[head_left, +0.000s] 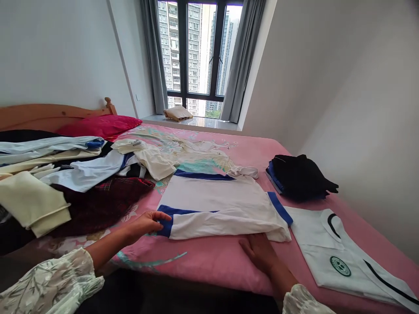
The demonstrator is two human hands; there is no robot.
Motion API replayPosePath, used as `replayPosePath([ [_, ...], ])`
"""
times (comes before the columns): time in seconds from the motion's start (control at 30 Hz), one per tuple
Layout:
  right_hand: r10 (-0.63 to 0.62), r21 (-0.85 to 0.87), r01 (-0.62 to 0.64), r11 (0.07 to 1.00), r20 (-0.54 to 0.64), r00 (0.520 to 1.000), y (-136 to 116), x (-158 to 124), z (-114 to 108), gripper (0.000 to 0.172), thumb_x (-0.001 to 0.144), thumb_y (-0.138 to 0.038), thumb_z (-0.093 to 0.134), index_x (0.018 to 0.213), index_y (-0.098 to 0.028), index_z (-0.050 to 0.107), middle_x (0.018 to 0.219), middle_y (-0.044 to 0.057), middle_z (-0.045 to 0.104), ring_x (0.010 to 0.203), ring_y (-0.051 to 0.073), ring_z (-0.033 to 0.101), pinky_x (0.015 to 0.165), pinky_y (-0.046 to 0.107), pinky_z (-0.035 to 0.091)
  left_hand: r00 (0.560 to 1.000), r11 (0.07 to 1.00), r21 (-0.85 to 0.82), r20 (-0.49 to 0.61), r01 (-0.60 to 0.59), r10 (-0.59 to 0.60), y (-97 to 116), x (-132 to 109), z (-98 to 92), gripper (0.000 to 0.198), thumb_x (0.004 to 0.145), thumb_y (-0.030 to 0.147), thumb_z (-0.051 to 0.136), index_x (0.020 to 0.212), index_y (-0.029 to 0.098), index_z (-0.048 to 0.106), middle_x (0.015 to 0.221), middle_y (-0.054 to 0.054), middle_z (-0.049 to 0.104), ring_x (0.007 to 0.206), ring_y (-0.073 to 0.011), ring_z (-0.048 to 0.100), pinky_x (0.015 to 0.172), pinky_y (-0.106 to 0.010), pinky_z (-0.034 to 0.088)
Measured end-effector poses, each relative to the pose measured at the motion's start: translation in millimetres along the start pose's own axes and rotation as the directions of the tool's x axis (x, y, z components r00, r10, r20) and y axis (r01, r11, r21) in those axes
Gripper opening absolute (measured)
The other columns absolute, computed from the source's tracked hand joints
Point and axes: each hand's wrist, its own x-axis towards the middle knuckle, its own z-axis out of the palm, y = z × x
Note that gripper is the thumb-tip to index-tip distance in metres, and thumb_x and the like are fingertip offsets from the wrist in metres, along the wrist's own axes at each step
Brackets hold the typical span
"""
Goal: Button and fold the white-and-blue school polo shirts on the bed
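A white long-sleeved shirt with blue trim (209, 198) lies on the bed in front of me, its near side folded inward. At the shirt's left end, my left hand (147, 222) has its thumb and fingers closed at the blue edge. My right hand (262, 253) lies flat at the near edge, thumb apart, with its fingertips tucked under the white cloth and hidden. Beside the shirt's right end is a folded white polo shirt (327, 253) with black stripes and a round green badge.
Loose clothes (88, 170) are heaped on the bed's left side, near a red pillow (101, 126). A stack of dark folded clothes (299, 176) sits at the right. The pink flowered bedsheet (209, 261) runs back to a window sill holding a beige bundle (178, 113).
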Motion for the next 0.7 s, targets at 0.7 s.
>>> replayPosePath([
  [0.7, 0.061, 0.046, -0.064, 0.997, 0.062, 0.996, -5.3, 1.0, -6.8, 0.056, 0.091, -0.05, 0.04, 0.137, -0.019, 0.046, 0.137, 0.011, 0.049, 0.131, 0.031, 0.038, 0.108, 0.05, 0.031, 0.978, 0.985, -0.171, -0.203, 0.005, -0.04, -20.1, 17.9, -1.5, 0.049, 0.055, 0.036, 0.07, 0.099, 0.016, 0.073, 0.075, -0.004, 0.072, 0.061, -0.0162, 0.06, 0.053, -0.023, 0.041],
])
